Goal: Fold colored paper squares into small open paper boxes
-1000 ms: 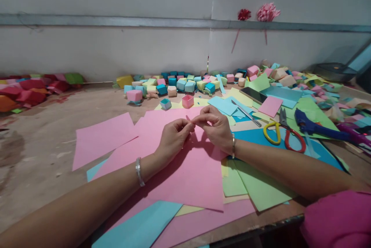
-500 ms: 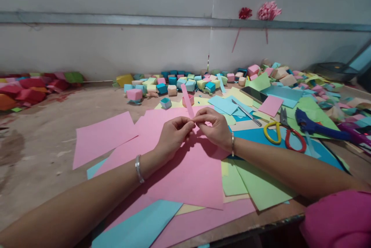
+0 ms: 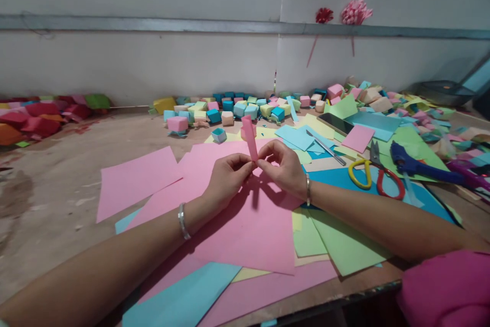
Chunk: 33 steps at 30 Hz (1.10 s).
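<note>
Between my two hands a narrow pink paper strip (image 3: 250, 137) stands up, its lower end pinched. My left hand (image 3: 230, 176) grips that end between thumb and fingers from the left. From the right, my right hand (image 3: 282, 169) pinches the same end, fingertips almost touching the left ones. Beneath both hands lie large pink paper sheets (image 3: 245, 237). Just behind the strip sits a small pink paper box, partly covered by it. A small light-blue open paper box (image 3: 219, 135) stands to its left.
Scissors (image 3: 377, 169), a craft knife (image 3: 325, 148), a dark phone (image 3: 335, 124) and a blue glue gun (image 3: 421, 165) lie at the right on coloured paper. Several folded paper boxes (image 3: 227, 106) line the wall. Red and orange paper pieces (image 3: 40, 118) are heaped at far left.
The pink strip has shifted slightly right and down and turned in my fingertips, now looking narrower and folded or curled. Both hands stay nearly in place.
</note>
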Each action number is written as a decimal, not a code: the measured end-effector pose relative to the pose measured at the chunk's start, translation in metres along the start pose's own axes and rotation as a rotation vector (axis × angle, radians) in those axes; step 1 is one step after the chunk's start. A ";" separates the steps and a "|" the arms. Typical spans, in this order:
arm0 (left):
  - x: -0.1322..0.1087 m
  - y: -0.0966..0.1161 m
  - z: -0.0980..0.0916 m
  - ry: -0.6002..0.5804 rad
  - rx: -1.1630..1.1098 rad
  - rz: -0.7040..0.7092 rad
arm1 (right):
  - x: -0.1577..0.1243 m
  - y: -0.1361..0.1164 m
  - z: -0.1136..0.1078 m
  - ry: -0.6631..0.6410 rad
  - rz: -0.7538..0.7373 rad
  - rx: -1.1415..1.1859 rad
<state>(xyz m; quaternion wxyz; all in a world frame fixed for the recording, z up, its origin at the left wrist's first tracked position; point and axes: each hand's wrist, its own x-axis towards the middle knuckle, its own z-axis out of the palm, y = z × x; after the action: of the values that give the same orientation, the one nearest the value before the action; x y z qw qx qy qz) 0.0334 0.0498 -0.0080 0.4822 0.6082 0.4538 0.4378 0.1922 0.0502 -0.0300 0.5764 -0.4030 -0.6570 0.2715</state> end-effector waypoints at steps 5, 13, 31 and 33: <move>0.001 -0.004 -0.001 0.009 0.081 0.063 | 0.002 0.007 -0.001 -0.050 0.051 -0.024; 0.002 -0.002 -0.002 0.032 0.128 0.152 | 0.000 0.007 0.000 -0.020 0.076 -0.003; 0.002 -0.002 -0.003 -0.072 0.068 0.073 | 0.000 -0.003 -0.003 -0.083 0.139 -0.014; 0.002 -0.002 -0.003 -0.062 0.054 0.056 | 0.000 -0.003 -0.002 -0.086 0.170 0.073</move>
<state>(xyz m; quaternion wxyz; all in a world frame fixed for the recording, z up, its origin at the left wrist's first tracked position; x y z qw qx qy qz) 0.0304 0.0525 -0.0092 0.4672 0.6466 0.4330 0.4196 0.1931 0.0484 -0.0276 0.5371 -0.4240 -0.6341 0.3601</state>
